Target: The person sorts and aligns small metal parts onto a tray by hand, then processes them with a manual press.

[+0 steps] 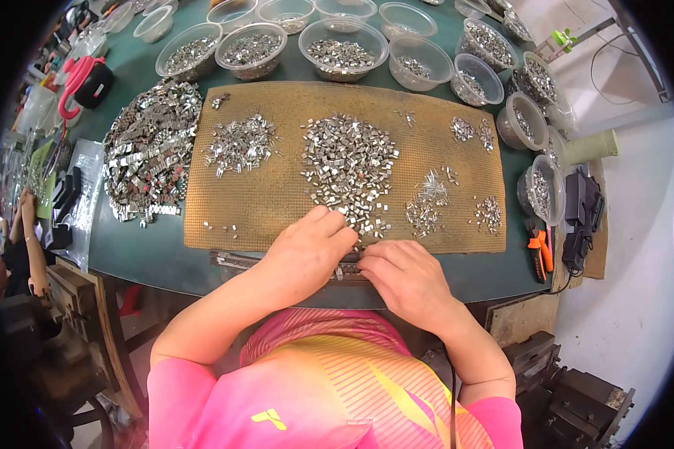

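Note:
At the table's front edge lies a narrow dark metal strip or rail (234, 260). My left hand (307, 251) bends over its middle with the fingers curled closed; the fingertips are hidden. Close beside it, my right hand (408, 278) has thumb and fingers pressed together at the strip's small metal parts (347, 270). Anything pinched in either hand is too small to make out. Just beyond the fingers, a large heap of small silvery metal pieces (348, 165) spreads over a brown textured mat (269, 202).
Smaller piles of metal pins (243, 144) and bits (489, 215) dot the mat. A heap of linked metal strips (150, 150) lies left. Clear plastic tubs (344, 71) line the back and right. Orange-handled pliers (539, 251) rest at right. Another person's arm (30, 239) shows far left.

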The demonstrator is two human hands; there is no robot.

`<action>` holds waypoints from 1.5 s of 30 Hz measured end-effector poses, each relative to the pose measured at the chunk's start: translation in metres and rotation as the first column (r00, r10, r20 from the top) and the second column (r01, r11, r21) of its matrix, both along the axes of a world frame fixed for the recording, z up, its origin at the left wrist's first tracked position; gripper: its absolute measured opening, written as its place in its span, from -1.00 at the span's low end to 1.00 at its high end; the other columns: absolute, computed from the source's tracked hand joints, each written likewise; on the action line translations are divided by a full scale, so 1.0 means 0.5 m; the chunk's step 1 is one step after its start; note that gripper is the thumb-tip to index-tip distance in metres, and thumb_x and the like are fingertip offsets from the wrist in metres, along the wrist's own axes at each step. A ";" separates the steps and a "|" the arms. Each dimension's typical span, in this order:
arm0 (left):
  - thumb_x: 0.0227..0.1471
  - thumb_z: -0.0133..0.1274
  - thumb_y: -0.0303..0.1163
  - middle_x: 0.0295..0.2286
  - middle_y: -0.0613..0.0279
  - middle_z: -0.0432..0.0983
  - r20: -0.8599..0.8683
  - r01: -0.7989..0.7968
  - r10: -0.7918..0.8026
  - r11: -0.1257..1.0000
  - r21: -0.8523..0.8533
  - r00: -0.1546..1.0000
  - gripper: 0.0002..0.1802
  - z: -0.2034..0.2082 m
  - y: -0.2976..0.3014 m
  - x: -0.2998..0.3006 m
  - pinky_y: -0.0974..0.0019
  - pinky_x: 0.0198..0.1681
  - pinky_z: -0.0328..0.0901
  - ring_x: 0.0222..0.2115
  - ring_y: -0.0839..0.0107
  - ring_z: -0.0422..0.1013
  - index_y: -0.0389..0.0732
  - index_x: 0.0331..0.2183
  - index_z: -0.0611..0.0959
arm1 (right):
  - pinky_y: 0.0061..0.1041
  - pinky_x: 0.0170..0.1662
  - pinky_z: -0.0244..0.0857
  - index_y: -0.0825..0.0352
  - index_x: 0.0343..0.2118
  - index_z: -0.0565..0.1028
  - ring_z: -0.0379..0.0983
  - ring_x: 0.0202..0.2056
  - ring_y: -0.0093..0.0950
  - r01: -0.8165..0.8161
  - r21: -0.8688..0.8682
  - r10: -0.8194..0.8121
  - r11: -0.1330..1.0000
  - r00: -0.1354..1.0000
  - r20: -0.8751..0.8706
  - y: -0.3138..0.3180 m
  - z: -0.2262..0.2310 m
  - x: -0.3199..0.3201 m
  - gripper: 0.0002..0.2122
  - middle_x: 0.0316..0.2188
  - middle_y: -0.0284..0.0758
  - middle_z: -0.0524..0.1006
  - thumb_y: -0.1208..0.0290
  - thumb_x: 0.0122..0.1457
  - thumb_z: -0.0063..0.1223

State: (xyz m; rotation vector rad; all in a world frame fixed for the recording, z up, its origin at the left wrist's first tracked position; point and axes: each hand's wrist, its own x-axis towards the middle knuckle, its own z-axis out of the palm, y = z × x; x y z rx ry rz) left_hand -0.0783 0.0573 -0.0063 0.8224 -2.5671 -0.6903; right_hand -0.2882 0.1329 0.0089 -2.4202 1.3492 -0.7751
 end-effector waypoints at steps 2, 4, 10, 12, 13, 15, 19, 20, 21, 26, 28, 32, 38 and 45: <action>-0.04 0.11 -0.52 -0.35 0.14 0.37 -0.001 0.004 -0.004 1.000 -0.006 1.000 -0.86 -0.004 0.001 0.001 0.11 -0.18 0.37 -0.22 0.10 0.36 -0.21 -0.34 0.54 | -0.32 -0.17 0.41 0.29 -0.27 0.56 0.53 -0.22 -0.28 0.063 0.054 -0.066 0.997 0.997 0.052 -0.004 0.000 -0.003 -0.88 -0.26 -0.32 0.56 0.47 0.13 0.23; -0.03 0.10 -0.53 -0.34 0.13 0.38 -0.042 -0.010 0.009 1.000 -0.021 0.999 -0.84 -0.007 0.001 0.001 0.10 -0.18 0.36 -0.22 0.10 0.36 -0.23 -0.31 0.54 | -0.31 -0.20 0.41 0.27 -0.28 0.56 0.52 -0.25 -0.29 0.110 0.075 -0.113 0.991 0.993 0.037 -0.010 -0.003 -0.007 -0.89 -0.30 -0.33 0.54 0.46 0.13 0.23; 0.08 0.17 -0.52 -0.34 0.13 0.45 -0.124 -0.068 0.074 0.996 0.051 0.990 -0.86 0.008 -0.002 0.003 0.10 -0.20 0.35 -0.25 0.08 0.41 -0.22 -0.27 0.57 | -0.27 -0.27 0.39 0.24 -0.36 0.52 0.48 -0.34 -0.28 0.163 0.117 -0.156 0.980 0.985 -0.070 -0.040 -0.011 -0.001 -0.87 -0.42 -0.34 0.45 0.39 0.12 0.27; 0.09 0.16 -0.52 -0.35 0.11 0.46 -0.159 -0.091 0.103 0.993 0.078 0.982 -0.87 0.012 -0.001 0.009 0.09 -0.21 0.35 -0.28 0.06 0.42 -0.23 -0.27 0.56 | -0.27 -0.27 0.38 0.24 -0.37 0.51 0.48 -0.34 -0.28 0.170 0.125 -0.157 0.977 0.982 -0.108 -0.043 -0.009 0.003 -0.86 -0.44 -0.33 0.43 0.37 0.11 0.28; 0.10 0.16 -0.52 -0.37 0.10 0.47 -0.196 -0.113 0.132 0.988 0.106 0.972 -0.87 0.012 -0.001 0.012 0.09 -0.22 0.35 -0.31 0.05 0.43 -0.24 -0.28 0.55 | -0.27 -0.28 0.39 0.24 -0.37 0.50 0.48 -0.34 -0.28 0.169 0.118 -0.155 0.978 0.980 -0.125 -0.044 -0.008 0.003 -0.86 -0.44 -0.33 0.44 0.38 0.12 0.27; 0.10 0.17 -0.53 -0.38 0.10 0.48 -0.215 -0.120 0.146 0.984 0.128 0.966 -0.87 0.010 -0.001 0.021 0.09 -0.23 0.35 -0.33 0.05 0.44 -0.25 -0.27 0.55 | -0.28 -0.28 0.39 0.25 -0.37 0.50 0.48 -0.34 -0.28 0.168 0.111 -0.152 0.980 0.978 -0.143 -0.043 -0.004 0.004 -0.87 -0.43 -0.33 0.44 0.39 0.12 0.27; 0.11 0.16 -0.51 -0.35 0.07 0.51 -0.192 -0.136 0.180 0.966 0.220 0.965 -0.86 0.028 0.000 0.041 0.07 -0.19 0.36 -0.26 0.02 0.47 -0.26 -0.26 0.54 | -0.30 -0.28 0.40 0.26 -0.35 0.51 0.51 -0.33 -0.30 0.189 0.080 -0.169 0.979 0.964 -0.203 -0.038 0.002 0.002 -0.89 -0.42 -0.33 0.46 0.44 0.12 0.25; 0.11 0.16 -0.51 -0.35 0.07 0.51 -0.193 -0.137 0.181 0.965 0.222 0.964 -0.86 0.026 0.000 0.045 0.07 -0.19 0.36 -0.26 0.02 0.47 -0.26 -0.26 0.54 | -0.31 -0.29 0.40 0.26 -0.33 0.52 0.52 -0.33 -0.31 0.213 0.067 -0.195 0.975 0.958 -0.210 -0.035 0.003 0.001 -0.89 -0.41 -0.35 0.48 0.47 0.12 0.26; 0.10 0.17 -0.52 -0.35 0.07 0.51 -0.192 -0.135 0.184 0.961 0.242 0.964 -0.86 0.025 0.001 0.049 0.07 -0.19 0.36 -0.26 0.02 0.47 -0.25 -0.27 0.55 | -0.31 -0.29 0.40 0.26 -0.33 0.52 0.52 -0.33 -0.31 0.212 0.069 -0.194 0.975 0.958 -0.212 -0.032 0.006 0.000 -0.89 -0.41 -0.35 0.48 0.47 0.12 0.26; 0.05 0.22 -0.54 -0.40 0.14 0.50 -0.262 -0.137 0.195 0.965 0.225 0.945 -0.86 0.011 0.004 0.055 0.18 -0.32 0.33 -0.38 0.14 0.45 -0.23 -0.30 0.60 | -0.29 -0.18 0.40 0.29 -0.24 0.48 0.51 -0.26 -0.26 0.044 0.050 -0.042 0.998 0.998 -0.038 -0.008 0.015 0.006 -0.82 -0.27 -0.30 0.51 0.49 0.11 0.22; 0.10 0.18 -0.51 -0.35 0.08 0.51 -0.189 -0.124 0.180 0.953 0.277 0.965 -0.87 0.022 0.006 0.056 0.07 -0.18 0.36 -0.25 0.02 0.47 -0.24 -0.28 0.56 | -0.29 -0.15 0.39 0.30 -0.23 0.48 0.51 -0.23 -0.25 0.016 0.052 -0.014 0.999 1.000 -0.028 -0.005 0.008 0.013 -0.82 -0.24 -0.28 0.51 0.50 0.12 0.21; 0.10 0.18 -0.51 -0.33 0.08 0.52 -0.175 -0.142 0.203 0.940 0.310 0.963 -0.86 0.029 0.013 0.056 0.08 -0.18 0.37 -0.25 0.02 0.48 -0.24 -0.27 0.57 | -0.28 -0.06 0.36 0.32 -0.20 0.48 0.50 -0.18 -0.24 -0.032 0.084 0.036 0.996 0.998 -0.048 -0.006 0.007 0.019 -0.81 -0.20 -0.26 0.52 0.52 0.12 0.18; 0.09 0.19 -0.51 -0.34 0.08 0.53 -0.193 -0.119 0.182 0.946 0.301 0.964 -0.86 0.027 0.027 0.057 0.07 -0.19 0.38 -0.26 0.03 0.49 -0.24 -0.27 0.57 | -0.29 -0.17 0.40 0.28 -0.23 0.52 0.50 -0.21 -0.31 0.076 0.077 -0.072 0.994 0.996 -0.049 -0.019 -0.001 0.011 -0.86 -0.22 -0.35 0.54 0.48 0.14 0.17; 0.00 0.26 -0.51 -0.37 0.17 0.55 -0.223 -0.034 0.082 0.977 0.212 0.971 -0.85 0.014 0.040 0.032 0.14 -0.23 0.38 -0.30 0.12 0.48 -0.21 -0.32 0.63 | -0.32 -0.21 0.41 0.22 -0.23 0.55 0.48 -0.25 -0.33 0.035 0.129 -0.020 0.991 0.993 -0.114 -0.051 -0.007 0.006 -0.82 -0.32 -0.40 0.49 0.49 0.07 0.19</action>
